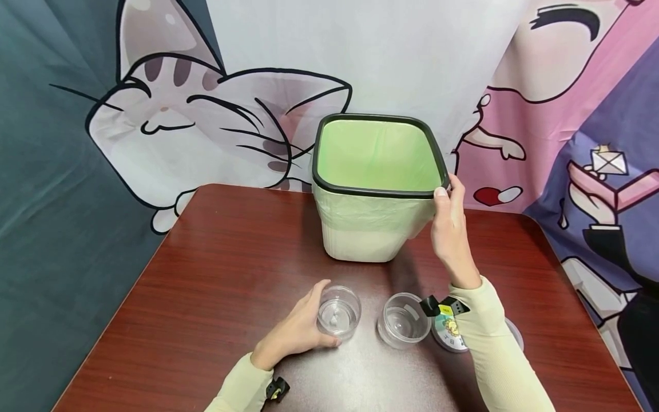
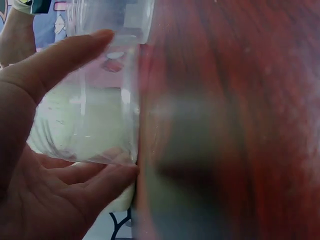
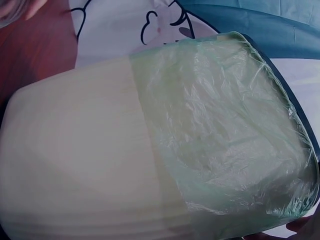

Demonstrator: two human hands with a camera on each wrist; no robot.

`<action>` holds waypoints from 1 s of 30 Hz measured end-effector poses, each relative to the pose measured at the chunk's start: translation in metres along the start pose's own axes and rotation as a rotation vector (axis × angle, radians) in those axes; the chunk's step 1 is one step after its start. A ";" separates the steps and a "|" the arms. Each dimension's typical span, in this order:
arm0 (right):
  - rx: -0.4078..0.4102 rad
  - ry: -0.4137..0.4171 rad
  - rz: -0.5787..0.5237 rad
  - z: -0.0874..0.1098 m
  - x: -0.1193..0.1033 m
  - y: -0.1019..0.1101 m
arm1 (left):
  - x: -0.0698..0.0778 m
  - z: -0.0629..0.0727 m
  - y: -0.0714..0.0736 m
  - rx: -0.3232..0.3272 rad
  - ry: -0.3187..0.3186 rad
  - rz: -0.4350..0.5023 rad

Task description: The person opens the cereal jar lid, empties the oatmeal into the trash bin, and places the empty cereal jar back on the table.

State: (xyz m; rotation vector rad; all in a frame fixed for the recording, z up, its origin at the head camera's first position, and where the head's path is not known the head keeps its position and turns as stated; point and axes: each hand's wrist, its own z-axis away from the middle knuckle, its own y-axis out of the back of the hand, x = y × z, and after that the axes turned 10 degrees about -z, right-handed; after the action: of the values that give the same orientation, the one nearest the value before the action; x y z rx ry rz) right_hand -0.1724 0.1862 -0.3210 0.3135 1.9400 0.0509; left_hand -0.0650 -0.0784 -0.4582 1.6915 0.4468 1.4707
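Observation:
In the head view my left hand holds a clear plastic jar that stands on the table, thumb on its near side and fingers on the far side. The left wrist view shows the jar wall between thumb and fingers. My right hand grips the dark rim of a cream trash can at its near right corner. A thin green trash bag lines the can and folds down over its outside. Seen from the right wrist, the bag hangs wrinkled below the rim.
A second clear jar stands between my hands. Right of it lies a round lid with a printed label, partly hidden under my right forearm. The reddish-brown table meets a cartoon-printed cloth behind the can.

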 end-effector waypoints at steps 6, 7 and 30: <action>-0.046 -0.065 -0.086 0.001 -0.006 0.002 | 0.000 0.001 -0.006 0.010 -0.024 -0.012; -0.058 -0.079 -0.102 0.001 -0.006 0.002 | -0.001 0.001 -0.007 0.016 -0.025 -0.011; -0.204 -0.108 0.398 0.048 0.053 0.088 | 0.000 0.008 -0.007 0.002 -0.102 -0.009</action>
State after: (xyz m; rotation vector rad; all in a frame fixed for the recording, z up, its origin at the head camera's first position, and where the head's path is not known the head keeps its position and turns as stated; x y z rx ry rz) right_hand -0.1298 0.2785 -0.3717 0.5490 1.7236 0.4797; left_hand -0.0559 -0.0768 -0.4633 1.7555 0.4003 1.3706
